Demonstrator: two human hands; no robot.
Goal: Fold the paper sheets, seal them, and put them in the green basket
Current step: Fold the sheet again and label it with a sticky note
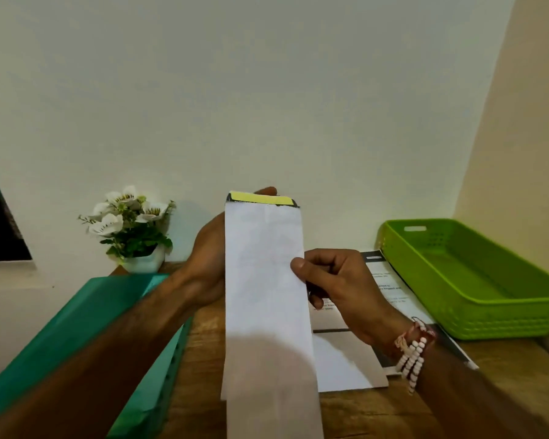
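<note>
Closest to your lens, the lower end of the long white envelope point(267, 312) is running blurred out of the bottom of the view, and you are holding it upright above the counter point(203, 343). Its long axis is pointing up and away from you, with the flap point(262, 198) and its yellow adhesive strip at the far end.

Your left hand point(208, 261) is reaching behind the envelope, its grip clamped on the upper part with fingertips point(267, 190) showing over the flap. Your right hand point(336, 289) is pinching the envelope's right edge at mid-height, thumb pressing on the front face and the other fingers curled behind.

Whether a folded sheet is already inside, you cannot tell from this angle. The flap appears to be standing open, so sealing looks like the step in hand. The strip is lying at the end farthest from your right grip and right under your left fingertips, so the left hand seems better placed to press the flap down.

Right of the envelope, the green basket point(476, 302) is sitting empty on the counter, nearer your right hand than your left. Printed paper sheets point(346, 362) are lying flat between envelope and basket. Left of the envelope, a teal folder point(76, 337) is resting under your left forearm, and a small flower pot point(133, 229) is standing beyond it.
</note>
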